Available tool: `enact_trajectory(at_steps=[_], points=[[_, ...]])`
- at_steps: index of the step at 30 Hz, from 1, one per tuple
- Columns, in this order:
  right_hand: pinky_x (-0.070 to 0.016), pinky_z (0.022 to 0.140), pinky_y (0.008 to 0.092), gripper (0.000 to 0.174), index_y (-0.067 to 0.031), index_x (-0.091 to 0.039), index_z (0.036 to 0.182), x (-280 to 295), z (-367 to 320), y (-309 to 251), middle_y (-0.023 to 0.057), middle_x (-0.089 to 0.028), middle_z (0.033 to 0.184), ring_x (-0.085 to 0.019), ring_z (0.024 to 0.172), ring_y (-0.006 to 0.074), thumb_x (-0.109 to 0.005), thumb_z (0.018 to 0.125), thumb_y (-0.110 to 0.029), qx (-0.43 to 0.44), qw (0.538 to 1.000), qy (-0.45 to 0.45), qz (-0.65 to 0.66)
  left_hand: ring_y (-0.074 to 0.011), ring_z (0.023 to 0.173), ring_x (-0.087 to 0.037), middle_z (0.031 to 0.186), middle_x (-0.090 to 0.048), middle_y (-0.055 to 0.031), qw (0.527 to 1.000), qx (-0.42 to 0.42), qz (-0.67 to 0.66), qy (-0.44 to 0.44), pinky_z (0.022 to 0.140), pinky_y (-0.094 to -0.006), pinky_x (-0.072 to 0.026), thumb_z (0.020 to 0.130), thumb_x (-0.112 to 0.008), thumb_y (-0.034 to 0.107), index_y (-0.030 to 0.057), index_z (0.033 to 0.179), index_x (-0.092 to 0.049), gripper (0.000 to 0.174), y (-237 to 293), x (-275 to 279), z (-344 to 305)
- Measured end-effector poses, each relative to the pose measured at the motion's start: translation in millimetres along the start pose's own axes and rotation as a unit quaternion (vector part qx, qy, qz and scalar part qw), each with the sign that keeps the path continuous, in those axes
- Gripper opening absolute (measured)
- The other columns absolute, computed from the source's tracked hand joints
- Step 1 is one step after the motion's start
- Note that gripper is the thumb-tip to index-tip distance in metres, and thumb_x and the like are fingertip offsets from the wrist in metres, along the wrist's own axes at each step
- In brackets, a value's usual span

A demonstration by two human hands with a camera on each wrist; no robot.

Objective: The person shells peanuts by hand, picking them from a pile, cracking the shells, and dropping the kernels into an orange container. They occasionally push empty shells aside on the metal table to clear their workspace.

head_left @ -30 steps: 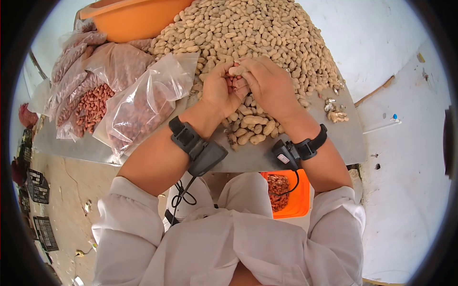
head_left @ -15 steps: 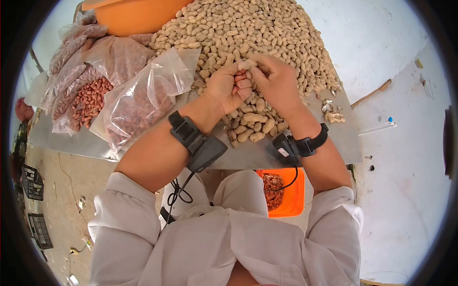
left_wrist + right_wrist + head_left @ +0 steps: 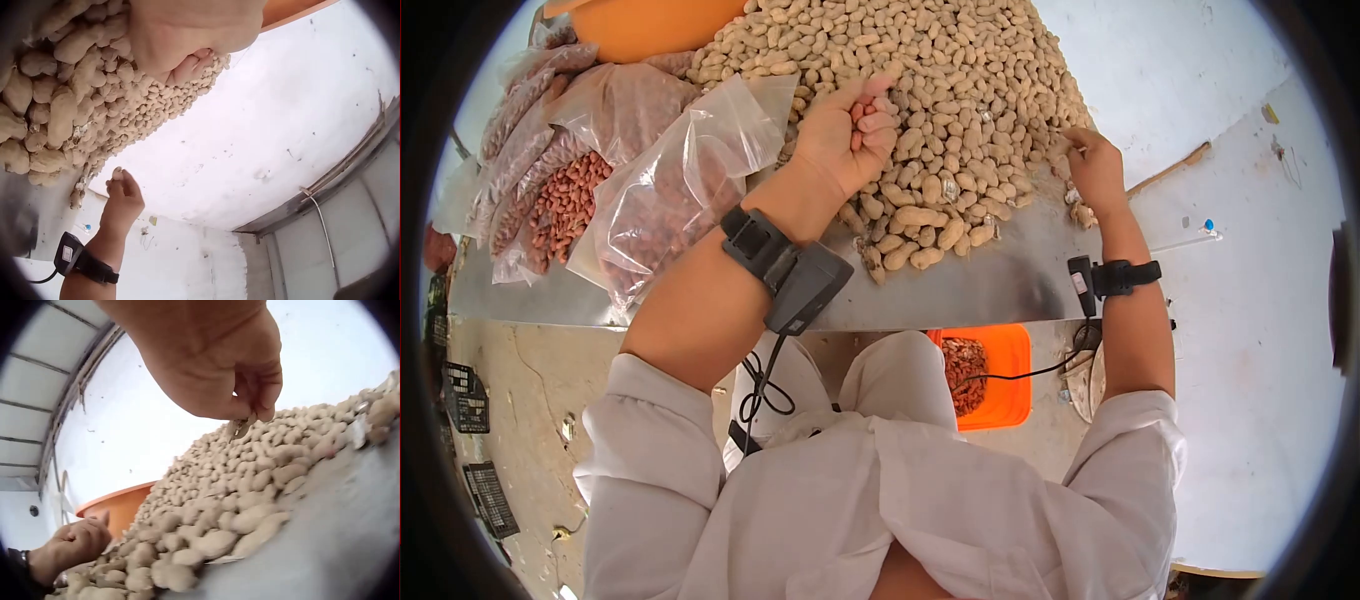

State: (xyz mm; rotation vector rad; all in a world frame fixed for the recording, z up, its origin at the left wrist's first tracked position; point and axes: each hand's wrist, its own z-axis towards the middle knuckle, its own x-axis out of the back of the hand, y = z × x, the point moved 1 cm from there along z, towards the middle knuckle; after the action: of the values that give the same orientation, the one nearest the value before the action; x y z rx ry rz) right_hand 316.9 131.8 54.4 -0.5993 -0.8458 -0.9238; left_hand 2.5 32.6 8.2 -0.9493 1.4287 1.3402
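My left hand (image 3: 836,148) curls around several red shelled peanuts (image 3: 859,113) over the front left of a large heap of unshelled peanuts (image 3: 965,110). Off at the heap's right side, near the table edge, my right hand (image 3: 1098,175) pinches a piece of peanut shell (image 3: 239,427) between thumb and fingertips. That hand hangs above the small pile of cracked shells (image 3: 1082,214), which it partly covers in the head view. In the left wrist view, the back of the left hand hides the peanuts in its grip.
Clear plastic bags (image 3: 685,170) of red peanuts lie at the left, beside loose red peanuts (image 3: 568,208). An orange basin (image 3: 645,30) stands behind them. Below the metal table's front edge (image 3: 960,318) sits an orange container (image 3: 1008,385) holding reddish bits. A white wall rises at the right.
My right hand has left the left hand and moved right to the table's side with the shell piece. My left hand stays around the red peanuts, shifted slightly up and left in view.
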Motion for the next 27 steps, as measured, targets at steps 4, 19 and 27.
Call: enact_trajectory(at_steps=[4, 19, 27], points=[[-0.0482, 0.080, 0.0361, 0.030, -0.0057, -0.065, 0.102, -3, -7, 19, 0.0166, -0.064, 0.097, -0.061, 0.089, 0.0315, -0.051, 0.075, -0.003, -0.003, 0.993, -0.066, -0.096, -0.0108, 0.055, -0.039, 0.071, -0.046, -0.0048, 0.998, 0.008, -0.057, 0.015, 0.044, -0.0212, -0.0314, 0.096, -0.041, 0.024, -0.0020, 0.100, -0.055, 0.030, 4, 4, 6], [-0.0465, 0.074, 0.0390, 0.017, -0.0058, -0.063, 0.093, -44, 21, -161, 0.0078, -0.058, 0.084, -0.056, 0.085, 0.0282, -0.061, 0.077, -0.010, 0.301, 0.943, -0.106, 0.091, -0.0083, 0.056, -0.039, 0.079, -0.049, -0.0066, 1.000, -0.012, 0.010, -0.010, 0.043, -0.0169, -0.0326, 0.092, -0.053, 0.018, -0.0009, 0.103, -0.052, 0.022, 7, 1, 1], [-0.0452, 0.059, 0.0236, 0.017, 0.0006, -0.065, 0.095, -23, 4, -160, 0.0033, -0.065, 0.077, -0.057, 0.067, 0.0086, -0.065, 0.081, -0.009, -0.001, 0.849, -0.115, 0.516, -0.0041, 0.051, -0.041, 0.073, -0.055, 0.0019, 0.934, -0.119, 0.337, 0.011, 0.041, -0.0176, -0.0298, 0.085, -0.064, 0.010, -0.0003, 0.112, -0.058, 0.029, -16, -16, -11]])
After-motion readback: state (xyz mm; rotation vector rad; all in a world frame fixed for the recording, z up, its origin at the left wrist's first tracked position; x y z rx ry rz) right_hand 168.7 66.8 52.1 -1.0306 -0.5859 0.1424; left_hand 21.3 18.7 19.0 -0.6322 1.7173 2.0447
